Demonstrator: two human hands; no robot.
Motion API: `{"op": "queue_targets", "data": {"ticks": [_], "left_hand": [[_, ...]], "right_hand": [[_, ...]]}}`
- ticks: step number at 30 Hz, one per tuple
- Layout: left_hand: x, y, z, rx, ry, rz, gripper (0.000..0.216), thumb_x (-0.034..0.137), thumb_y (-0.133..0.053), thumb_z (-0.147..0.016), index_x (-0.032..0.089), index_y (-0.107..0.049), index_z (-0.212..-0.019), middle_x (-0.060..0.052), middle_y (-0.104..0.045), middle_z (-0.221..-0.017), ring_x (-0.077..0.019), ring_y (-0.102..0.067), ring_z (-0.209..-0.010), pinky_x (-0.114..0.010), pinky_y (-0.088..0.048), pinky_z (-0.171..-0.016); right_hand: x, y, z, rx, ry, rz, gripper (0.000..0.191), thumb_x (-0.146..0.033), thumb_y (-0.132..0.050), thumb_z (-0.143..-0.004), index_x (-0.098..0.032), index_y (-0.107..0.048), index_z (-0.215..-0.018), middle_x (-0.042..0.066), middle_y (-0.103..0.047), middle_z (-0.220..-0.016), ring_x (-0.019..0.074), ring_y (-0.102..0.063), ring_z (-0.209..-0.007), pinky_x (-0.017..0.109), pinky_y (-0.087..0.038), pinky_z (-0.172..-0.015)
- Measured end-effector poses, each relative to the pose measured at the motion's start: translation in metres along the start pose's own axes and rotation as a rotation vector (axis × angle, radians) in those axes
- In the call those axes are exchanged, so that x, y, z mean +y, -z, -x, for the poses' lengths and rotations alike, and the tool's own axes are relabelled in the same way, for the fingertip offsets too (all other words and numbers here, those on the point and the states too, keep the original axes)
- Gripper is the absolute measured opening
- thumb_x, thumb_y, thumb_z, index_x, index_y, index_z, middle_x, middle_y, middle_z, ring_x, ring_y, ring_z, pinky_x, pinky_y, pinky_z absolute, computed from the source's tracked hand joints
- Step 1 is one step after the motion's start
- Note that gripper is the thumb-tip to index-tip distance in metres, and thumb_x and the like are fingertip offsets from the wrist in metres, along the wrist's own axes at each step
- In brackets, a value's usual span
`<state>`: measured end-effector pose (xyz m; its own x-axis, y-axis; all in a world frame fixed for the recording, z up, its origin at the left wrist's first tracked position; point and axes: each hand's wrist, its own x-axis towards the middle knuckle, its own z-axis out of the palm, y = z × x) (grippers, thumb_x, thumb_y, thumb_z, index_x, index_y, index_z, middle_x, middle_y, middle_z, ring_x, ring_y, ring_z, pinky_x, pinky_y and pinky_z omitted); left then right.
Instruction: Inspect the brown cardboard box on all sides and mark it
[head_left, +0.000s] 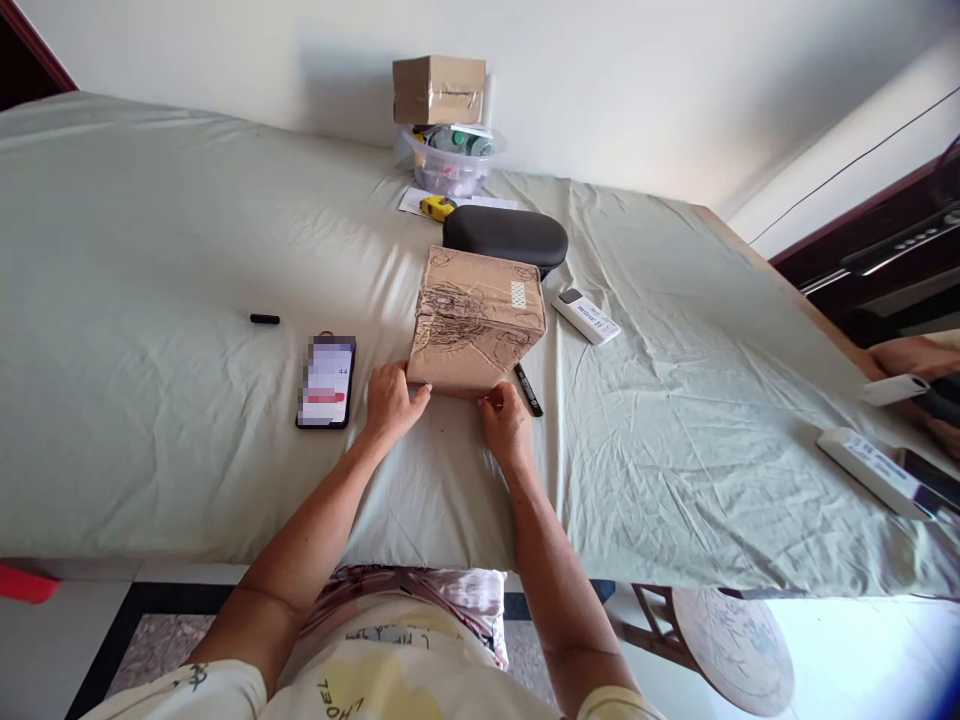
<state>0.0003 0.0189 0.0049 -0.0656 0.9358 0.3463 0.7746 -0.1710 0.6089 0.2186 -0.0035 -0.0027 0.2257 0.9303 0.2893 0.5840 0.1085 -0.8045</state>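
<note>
A brown cardboard box (463, 352) covered in black scribbles, with a small patterned white sticker, rests tilted on the cloth-covered table in front of me. My left hand (391, 402) grips its near left corner, thumb along the lower edge. At the near right corner, my right hand (507, 424) pinches the lower edge between thumb and fingers. Beside my right hand lies an uncapped-looking black marker (529, 390), partly hidden by the box. A smartphone (327, 384) with its screen lit lies to the left of my left hand, and a small black cap (265, 319) lies beyond it.
Behind the box sit a black hard case (504, 234), a yellow tape measure (436, 207) and a plastic basket (450, 172) topped by another carton (439, 90). White device boxes (587, 316) lie rightward; another person's hand (916, 358) shows at the right edge. A stool (731, 640) stands below.
</note>
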Motion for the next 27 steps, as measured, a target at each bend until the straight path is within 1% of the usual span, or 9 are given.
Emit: {"op": "queue_targets", "data": {"ticks": [4,7,9,11,15,18,20,23,27], "left_hand": [[0.001,-0.003,0.001,0.066,-0.01,0.03,0.052,0.027,-0.08,-0.079,0.016,-0.059,-0.126,-0.018,-0.073,-0.125,-0.0372,-0.07,-0.117,-0.053,-0.055,-0.104],[0.002,-0.004,0.001,0.148,-0.017,0.104,0.067,0.029,-0.081,-0.079,0.015,-0.053,-0.137,-0.018,-0.071,-0.126,-0.0361,-0.069,-0.119,-0.052,-0.055,-0.105],[0.003,-0.003,0.0,0.189,-0.04,0.182,0.063,0.028,-0.079,-0.081,0.018,-0.053,-0.137,-0.015,-0.07,-0.124,-0.0314,-0.069,-0.116,-0.047,-0.057,-0.102],[0.003,-0.002,-0.002,0.194,-0.057,0.256,0.054,0.026,-0.076,-0.084,0.019,-0.055,-0.133,-0.011,-0.07,-0.119,-0.0265,-0.07,-0.109,-0.041,-0.06,-0.097],[0.002,-0.001,-0.003,0.161,-0.043,0.316,0.045,0.026,-0.075,-0.087,0.02,-0.057,-0.129,-0.01,-0.07,-0.114,-0.0244,-0.07,-0.104,-0.038,-0.061,-0.092],[0.002,-0.001,-0.003,0.142,-0.004,0.364,0.044,0.028,-0.075,-0.087,0.02,-0.058,-0.127,-0.01,-0.071,-0.114,-0.0246,-0.071,-0.105,-0.036,-0.062,-0.088],[0.002,0.0,-0.003,0.123,0.041,0.434,0.041,0.03,-0.075,-0.088,0.021,-0.058,-0.124,-0.009,-0.072,-0.114,-0.0233,-0.073,-0.103,-0.033,-0.063,-0.084],[0.004,0.0,-0.003,0.053,0.138,0.57,0.035,0.032,-0.076,-0.088,0.022,-0.057,-0.117,-0.007,-0.075,-0.109,-0.0212,-0.076,-0.096,-0.029,-0.063,-0.078],[0.009,-0.002,0.001,-0.063,0.223,0.677,0.03,0.037,-0.077,-0.088,0.022,-0.058,-0.107,-0.005,-0.075,-0.096,-0.0222,-0.077,-0.092,-0.03,-0.062,-0.079]], "right_hand": [[0.002,-0.001,0.001,-0.01,0.006,0.054,0.022,-0.035,-0.059,-0.081,-0.023,-0.062,-0.098,0.005,-0.071,-0.089,0.0211,-0.065,-0.082,0.038,-0.054,-0.08],[0.003,0.0,0.001,0.004,0.027,0.087,0.022,-0.035,-0.06,-0.081,-0.023,-0.062,-0.1,0.005,-0.071,-0.09,0.0215,-0.063,-0.083,0.038,-0.052,-0.08],[0.003,0.001,0.001,0.017,0.047,0.119,0.018,-0.034,-0.06,-0.081,-0.024,-0.063,-0.096,0.005,-0.071,-0.088,0.0217,-0.062,-0.083,0.038,-0.051,-0.082],[0.004,0.002,0.0,0.018,0.06,0.133,0.014,-0.033,-0.061,-0.082,-0.024,-0.063,-0.092,0.005,-0.071,-0.087,0.0221,-0.062,-0.084,0.04,-0.051,-0.084],[0.003,0.004,0.001,-0.006,0.017,0.089,0.013,-0.033,-0.062,-0.082,-0.024,-0.065,-0.092,0.005,-0.074,-0.088,0.0228,-0.067,-0.086,0.041,-0.053,-0.085],[-0.001,0.004,0.0,0.003,-0.024,-0.023,0.017,-0.034,-0.063,-0.082,-0.024,-0.066,-0.096,0.004,-0.076,-0.09,0.0217,-0.071,-0.085,0.039,-0.056,-0.081],[-0.005,0.004,0.0,0.029,-0.014,-0.123,0.021,-0.036,-0.063,-0.084,-0.024,-0.067,-0.101,0.004,-0.077,-0.094,0.0199,-0.072,-0.085,0.037,-0.058,-0.08],[-0.013,0.005,0.0,0.1,0.005,-0.265,0.026,-0.041,-0.066,-0.088,-0.025,-0.065,-0.108,0.006,-0.078,-0.108,0.0167,-0.073,-0.085,0.032,-0.059,-0.076],[-0.023,0.009,0.001,0.276,0.045,-0.415,0.032,-0.048,-0.071,-0.091,-0.026,-0.065,-0.113,0.007,-0.072,-0.125,0.0132,-0.069,-0.084,0.03,-0.057,-0.074]]}}
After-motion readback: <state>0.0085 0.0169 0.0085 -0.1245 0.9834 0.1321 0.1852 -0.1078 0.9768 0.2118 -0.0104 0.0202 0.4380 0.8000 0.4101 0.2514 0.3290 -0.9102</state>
